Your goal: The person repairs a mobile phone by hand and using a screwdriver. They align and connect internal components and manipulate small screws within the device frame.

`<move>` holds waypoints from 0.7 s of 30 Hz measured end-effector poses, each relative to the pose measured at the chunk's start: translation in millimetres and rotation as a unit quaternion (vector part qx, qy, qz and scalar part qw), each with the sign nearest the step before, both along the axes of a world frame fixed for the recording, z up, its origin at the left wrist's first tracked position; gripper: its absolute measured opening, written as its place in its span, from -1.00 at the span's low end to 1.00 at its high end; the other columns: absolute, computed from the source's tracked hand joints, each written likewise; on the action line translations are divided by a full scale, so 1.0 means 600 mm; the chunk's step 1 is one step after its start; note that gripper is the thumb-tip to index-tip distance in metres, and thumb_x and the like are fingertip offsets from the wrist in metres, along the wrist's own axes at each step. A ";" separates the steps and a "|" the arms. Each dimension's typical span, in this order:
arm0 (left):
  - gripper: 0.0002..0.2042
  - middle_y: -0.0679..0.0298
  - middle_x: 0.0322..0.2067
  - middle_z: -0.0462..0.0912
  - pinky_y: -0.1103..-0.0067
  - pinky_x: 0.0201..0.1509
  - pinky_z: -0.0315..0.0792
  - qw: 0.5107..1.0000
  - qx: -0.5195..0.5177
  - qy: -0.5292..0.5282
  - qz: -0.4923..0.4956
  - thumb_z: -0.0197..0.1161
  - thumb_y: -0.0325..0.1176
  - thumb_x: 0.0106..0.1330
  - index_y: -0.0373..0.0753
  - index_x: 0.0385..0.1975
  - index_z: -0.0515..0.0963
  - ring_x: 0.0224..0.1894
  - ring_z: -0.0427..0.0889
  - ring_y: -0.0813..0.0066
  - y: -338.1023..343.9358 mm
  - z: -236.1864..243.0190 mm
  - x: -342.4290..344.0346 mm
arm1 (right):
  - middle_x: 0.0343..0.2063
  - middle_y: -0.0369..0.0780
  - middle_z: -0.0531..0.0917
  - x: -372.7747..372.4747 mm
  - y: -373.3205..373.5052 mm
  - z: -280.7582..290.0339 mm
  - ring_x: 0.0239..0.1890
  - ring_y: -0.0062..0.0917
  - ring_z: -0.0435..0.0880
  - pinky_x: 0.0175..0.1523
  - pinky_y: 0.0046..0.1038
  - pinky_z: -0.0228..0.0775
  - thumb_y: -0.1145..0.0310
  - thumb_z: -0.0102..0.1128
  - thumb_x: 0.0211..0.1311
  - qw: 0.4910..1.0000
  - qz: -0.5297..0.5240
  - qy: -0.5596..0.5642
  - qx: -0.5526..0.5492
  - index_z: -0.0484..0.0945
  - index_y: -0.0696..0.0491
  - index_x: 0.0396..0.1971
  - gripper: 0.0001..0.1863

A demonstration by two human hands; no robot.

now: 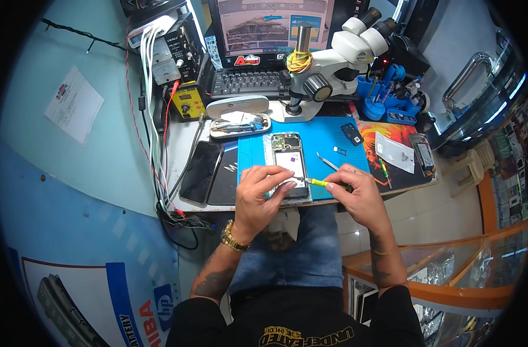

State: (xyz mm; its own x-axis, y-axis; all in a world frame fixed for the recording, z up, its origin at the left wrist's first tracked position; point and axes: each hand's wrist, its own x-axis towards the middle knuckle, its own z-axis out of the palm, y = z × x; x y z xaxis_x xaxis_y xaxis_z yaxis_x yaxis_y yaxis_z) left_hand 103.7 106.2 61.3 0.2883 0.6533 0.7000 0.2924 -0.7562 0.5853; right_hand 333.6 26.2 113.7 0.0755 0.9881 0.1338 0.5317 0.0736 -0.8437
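Note:
An opened phone [286,149], circuit board exposed at its top, lies on a blue mat [252,147]. My left hand [261,194] is over the phone's lower half, thumb and fingers closed around something I cannot make out. My right hand [353,191] grips a small yellow-green handled tool [320,183], its tip at the phone's right side near my left fingertips. Just beyond my right hand lie a metal pointed tool [327,163], a SIM tray [341,151] and a black phone part [352,134]. A black smartphone [199,173] lies left of the mat.
A microscope [345,43] stands behind the mat, before a monitor [272,17] and keyboard [246,84]. An open case [238,108], cabled instruments [183,98] and blue tool holders [373,107] surround it. A white packet [395,151] lies right; a glass display counter [443,269] is below right.

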 end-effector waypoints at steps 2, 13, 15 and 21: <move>-0.77 0.31 -0.23 0.82 0.46 -0.09 0.49 0.999 -0.014 0.007 -0.037 0.61 -0.49 0.16 -0.18 -0.17 0.83 -0.21 0.74 0.36 0.012 -0.003 -0.012 | -0.47 -0.32 0.53 -0.005 0.002 0.011 -0.38 -0.66 0.48 -0.27 -0.51 0.29 0.46 0.39 0.34 1.000 0.007 0.007 -0.017 0.77 0.22 -0.21 -0.85; -0.84 0.23 -0.28 0.81 0.53 -0.08 0.53 0.990 -0.089 -0.106 -0.019 0.58 -0.54 0.22 -0.26 -0.22 0.81 -0.23 0.75 0.42 0.000 -0.025 -0.006 | -0.44 -0.31 0.71 -0.010 0.034 -0.016 -0.47 -0.72 0.65 -0.39 -0.59 0.54 0.37 0.48 0.40 0.961 0.004 0.267 -0.072 0.76 0.20 -0.12 -0.79; -0.86 0.17 -0.25 0.81 0.55 -0.03 0.58 0.986 -0.107 -0.130 -0.020 0.54 -0.59 0.26 -0.33 -0.20 0.80 -0.17 0.75 0.44 -0.005 -0.028 -0.002 | -0.46 -0.32 0.71 -0.014 0.036 -0.019 -0.49 -0.73 0.66 -0.42 -0.59 0.56 0.37 0.50 0.39 0.961 0.002 0.272 -0.045 0.74 0.20 -0.10 -0.77; -0.91 0.22 -0.22 0.81 0.59 -0.01 0.57 0.949 -0.236 -0.202 -0.060 0.47 -0.54 0.39 -0.37 -0.18 0.78 -0.17 0.73 0.53 -0.001 -0.049 0.000 | -0.42 -0.28 0.74 -0.014 0.046 -0.044 -0.46 -0.70 0.68 -0.34 -0.60 0.58 0.42 0.52 0.36 0.955 -0.014 0.296 -0.008 0.73 0.21 -0.08 -0.76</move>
State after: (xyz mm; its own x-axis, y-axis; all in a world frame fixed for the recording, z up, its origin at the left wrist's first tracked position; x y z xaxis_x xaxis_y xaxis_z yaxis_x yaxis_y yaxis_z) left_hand 103.8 105.3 32.0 0.1505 0.9007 0.4074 -0.0991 -0.3963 0.9127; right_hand 325.5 53.6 87.6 0.1605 0.9860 0.0447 -0.0373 0.0513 -0.9980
